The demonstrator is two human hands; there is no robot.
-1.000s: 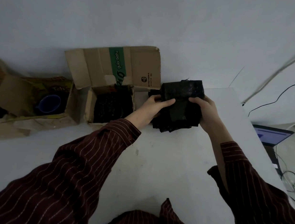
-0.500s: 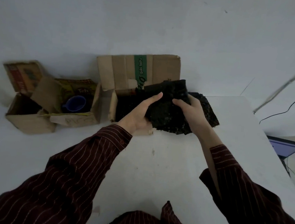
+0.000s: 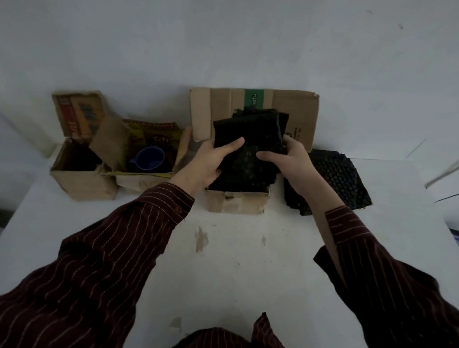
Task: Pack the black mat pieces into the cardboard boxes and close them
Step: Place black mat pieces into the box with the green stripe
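Note:
A stack of black mat pieces (image 3: 249, 133) is held tilted over the open cardboard box (image 3: 235, 203) with the green stripe on its raised flap. My left hand (image 3: 210, 162) grips the stack's left side, thumb across its front. My right hand (image 3: 292, 163) grips the right side. The stack's lower part sits inside the box opening. More black mat pieces (image 3: 337, 179) lie flat on the white table to the right of the box.
Left of this box stand two other open cardboard boxes: the middle box (image 3: 140, 182) holds a blue cup (image 3: 148, 158), and the far-left box (image 3: 80, 182) has a printed flap up. The table's right edge (image 3: 439, 212) drops toward a laptop and cables.
Both hands carried the black stack leftward from the table beside the box to over its opening. The remaining pieces on the right are now uncovered. The camera view shifted left.

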